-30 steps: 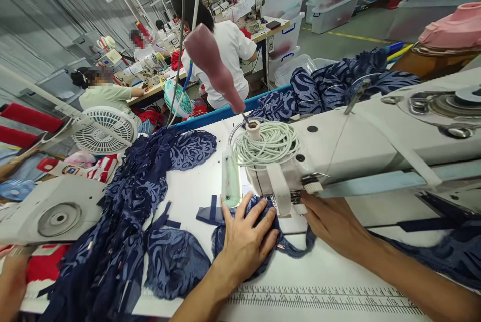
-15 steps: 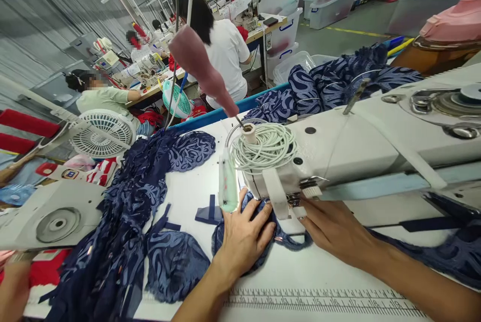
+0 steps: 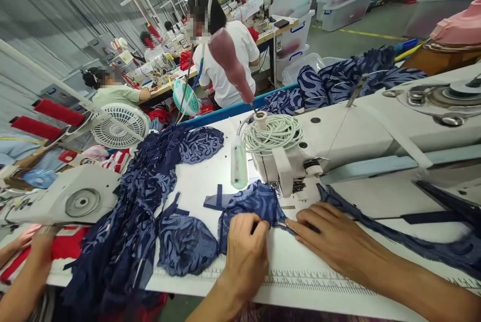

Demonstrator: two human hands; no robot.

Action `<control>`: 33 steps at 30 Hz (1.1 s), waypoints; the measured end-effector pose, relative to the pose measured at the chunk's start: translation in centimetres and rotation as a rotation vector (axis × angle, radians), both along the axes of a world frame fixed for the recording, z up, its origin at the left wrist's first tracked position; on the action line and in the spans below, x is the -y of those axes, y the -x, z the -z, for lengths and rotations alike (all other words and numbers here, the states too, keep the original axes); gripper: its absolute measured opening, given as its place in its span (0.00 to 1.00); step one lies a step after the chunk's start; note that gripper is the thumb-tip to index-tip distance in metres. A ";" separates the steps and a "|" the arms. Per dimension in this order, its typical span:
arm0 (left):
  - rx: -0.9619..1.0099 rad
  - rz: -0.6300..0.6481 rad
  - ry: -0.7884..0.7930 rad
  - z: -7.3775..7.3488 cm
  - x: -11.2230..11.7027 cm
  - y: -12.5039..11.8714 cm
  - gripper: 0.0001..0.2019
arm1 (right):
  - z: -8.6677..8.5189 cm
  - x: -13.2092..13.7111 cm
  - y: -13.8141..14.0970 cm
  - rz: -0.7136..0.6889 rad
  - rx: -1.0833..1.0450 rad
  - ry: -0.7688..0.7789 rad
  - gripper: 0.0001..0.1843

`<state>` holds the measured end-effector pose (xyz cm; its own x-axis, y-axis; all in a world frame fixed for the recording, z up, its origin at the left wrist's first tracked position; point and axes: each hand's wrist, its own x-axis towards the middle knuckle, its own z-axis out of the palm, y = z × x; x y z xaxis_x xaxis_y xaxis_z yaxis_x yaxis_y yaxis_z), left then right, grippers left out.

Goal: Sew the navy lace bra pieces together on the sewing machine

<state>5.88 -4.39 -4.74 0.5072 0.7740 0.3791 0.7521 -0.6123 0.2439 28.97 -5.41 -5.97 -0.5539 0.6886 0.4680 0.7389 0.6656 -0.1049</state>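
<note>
A navy lace bra cup [image 3: 251, 199] lies on the white sewing table, its far edge close to the needle area of the sewing machine [image 3: 285, 171]. My left hand [image 3: 246, 249] is closed on the cup's near edge, with the fingers curled under. Across from it, my right hand [image 3: 330, 236] pinches the narrow right end of the same piece with its fingertips. A second navy lace cup [image 3: 186, 247] rests flat left of my left hand. Beyond my right hand, a navy lace strip [image 3: 391, 231] runs along the machine bed.
A long heap of navy lace pieces [image 3: 141, 201] hangs over the table's left side. Bundled navy lace [image 3: 315, 89] lies behind the machine. A ruler strip [image 3: 319, 279] runs along the front edge. A co-worker's hands [image 3: 32, 247] work on red cloth at far left.
The cup has come out from under the machine's presser area towards me. My left hand went from lying spread on it to gripping its near edge; my right hand drew back from the needle.
</note>
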 end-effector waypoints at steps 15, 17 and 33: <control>-0.075 0.295 -0.316 -0.2 -4.0 -0.5 0.09 | 0.8 -0.3 1.1 -0.083 -0.163 -0.029 0.12; -0.113 0.297 -0.269 -0.3 -4.0 -0.5 0.11 | 0.9 -0.3 1.0 -0.085 -0.171 -0.006 0.12; -0.114 0.290 -0.245 1.1 -3.8 -1.0 0.12 | 0.6 -0.5 1.0 -0.013 -0.197 -0.028 0.14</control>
